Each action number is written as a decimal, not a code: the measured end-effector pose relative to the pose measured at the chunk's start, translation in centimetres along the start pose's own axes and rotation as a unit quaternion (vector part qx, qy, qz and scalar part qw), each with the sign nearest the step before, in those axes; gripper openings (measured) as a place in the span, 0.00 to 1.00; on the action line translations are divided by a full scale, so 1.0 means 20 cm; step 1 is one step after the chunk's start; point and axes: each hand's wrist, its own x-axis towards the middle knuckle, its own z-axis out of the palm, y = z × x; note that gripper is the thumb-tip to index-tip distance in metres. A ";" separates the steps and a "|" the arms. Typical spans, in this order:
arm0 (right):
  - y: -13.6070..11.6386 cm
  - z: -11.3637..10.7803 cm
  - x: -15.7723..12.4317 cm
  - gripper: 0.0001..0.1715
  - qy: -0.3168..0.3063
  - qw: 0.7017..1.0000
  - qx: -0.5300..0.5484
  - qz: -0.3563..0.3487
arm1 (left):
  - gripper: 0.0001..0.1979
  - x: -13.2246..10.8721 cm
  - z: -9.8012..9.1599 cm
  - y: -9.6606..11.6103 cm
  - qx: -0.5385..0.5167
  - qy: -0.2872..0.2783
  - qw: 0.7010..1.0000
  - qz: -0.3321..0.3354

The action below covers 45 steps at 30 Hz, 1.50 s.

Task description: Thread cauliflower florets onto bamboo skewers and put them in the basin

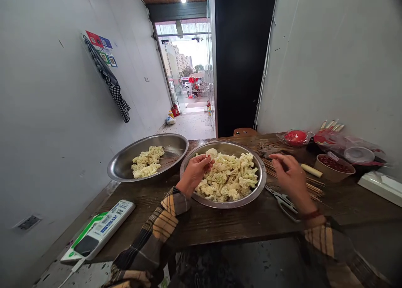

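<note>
My left hand (196,171) is closed over the near-left part of a steel bowl, its fingertips pinching a pale cauliflower floret (211,153). Cauliflower pieces (230,177) fill much of this bowl (220,203). To the right, my right hand (290,177) hovers above thin wooden skewers (314,189), its thumb and index finger slightly apart and nothing visible between them. Scissors (284,203) with grey handles lie beside the bowl, below that hand. On the left, a wider steel basin (117,166) contains cauliflower on skewers (147,162).
A white device (109,223) with a cable lies on a green box at the table's left end. At right stand a paper tub (333,175) of red contents, plastic-wrapped red items (295,137) and a white box (381,187). Walls flank the table; a glass door is beyond.
</note>
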 end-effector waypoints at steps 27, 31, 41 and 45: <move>-0.43 0.32 -0.28 0.20 -0.241 0.961 0.114 -0.079 | 0.14 -0.16 0.01 -0.12 -0.031 0.047 0.998 0.038; -0.42 0.32 -0.28 0.20 -0.243 0.962 0.100 -0.078 | 0.13 -0.16 0.01 -0.13 -0.026 0.055 0.997 0.047; -0.43 0.33 -0.29 0.17 -0.226 0.967 0.085 -0.080 | 0.11 -0.17 0.02 -0.12 0.026 0.063 0.993 0.092; -0.44 0.33 -0.29 0.15 -0.217 0.971 0.055 -0.080 | 0.11 -0.17 0.02 -0.13 0.049 0.065 0.990 0.111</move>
